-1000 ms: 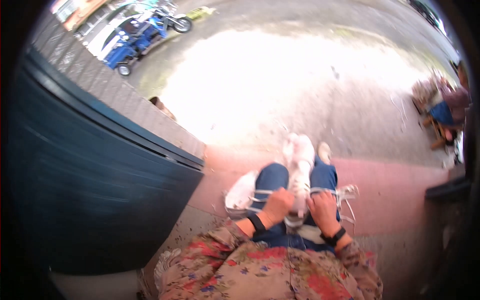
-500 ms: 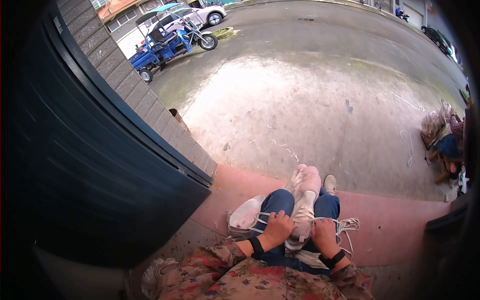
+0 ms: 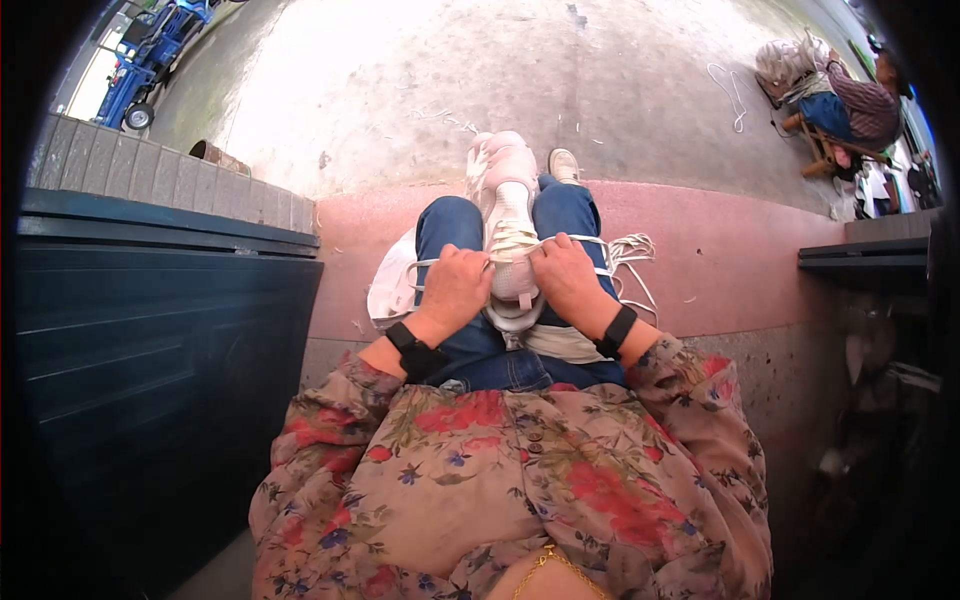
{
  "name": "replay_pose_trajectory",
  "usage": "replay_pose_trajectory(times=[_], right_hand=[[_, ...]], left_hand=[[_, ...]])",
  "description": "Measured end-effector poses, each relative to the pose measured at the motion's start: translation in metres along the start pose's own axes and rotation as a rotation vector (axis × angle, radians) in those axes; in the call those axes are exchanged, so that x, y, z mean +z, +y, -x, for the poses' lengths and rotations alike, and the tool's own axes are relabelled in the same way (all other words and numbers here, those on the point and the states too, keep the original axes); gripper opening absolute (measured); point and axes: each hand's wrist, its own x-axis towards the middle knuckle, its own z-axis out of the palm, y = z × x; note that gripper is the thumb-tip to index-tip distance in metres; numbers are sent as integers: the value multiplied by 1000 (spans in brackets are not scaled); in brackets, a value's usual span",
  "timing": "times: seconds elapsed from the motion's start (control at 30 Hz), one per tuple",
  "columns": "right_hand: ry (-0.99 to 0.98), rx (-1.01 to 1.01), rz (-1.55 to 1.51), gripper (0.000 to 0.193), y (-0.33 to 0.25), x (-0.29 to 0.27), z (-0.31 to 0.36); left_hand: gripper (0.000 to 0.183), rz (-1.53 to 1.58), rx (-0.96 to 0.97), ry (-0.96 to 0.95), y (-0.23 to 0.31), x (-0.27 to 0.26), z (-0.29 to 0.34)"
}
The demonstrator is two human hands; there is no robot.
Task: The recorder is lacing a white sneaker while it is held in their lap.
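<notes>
Left hand (image 3: 458,285) is pinching a white shoelace (image 3: 510,259), fingers curled in tight, while the right hand (image 3: 568,275) is gripping it just as narrowly on the other side. Between them the lace is running across a pale pink and white sneaker (image 3: 514,280), which is lying between the knees of the blue jeans (image 3: 450,225) — heel toward the body, toe pointing away. Beside the right knee, a loose bundle of white laces (image 3: 633,246) is trailing over the pink floor strip (image 3: 715,240). By the left knee a whitish thing is resting, bag or shoe, I can't tell. Near the brick wall (image 3: 150,183) a rusty brown pot (image 3: 207,152) is lying tipped, and its contents aren't showing. Farther off, a person (image 3: 860,112) is sitting by a bulging pale sack (image 3: 783,65) — what it's holding is too small to make out.
</notes>
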Motion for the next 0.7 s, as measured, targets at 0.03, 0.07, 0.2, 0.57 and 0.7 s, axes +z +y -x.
replay_pose_trajectory(times=[0.03, 0.07, 0.2, 0.57, 0.7], right_hand=[[-35, 9, 74, 11, -1, -2, 0], [-70, 18, 147, 11, -1, -6, -1], [82, -82, 2, 11, 0, -4, 15], [124, -237, -350, 18, -21, -35, 26], [224, -31, -733, 6, -19, -80, -1]], left_hand=[[10, 61, 36, 75, 1, -4, -7], [12, 121, 73, 150, 2, -9, -16], [17, 358, 95, 66, 3, -1, -63], [66, 769, -346, -825, 31, 5, -122], [61, 1019, -453, -700, 26, -4, -121]])
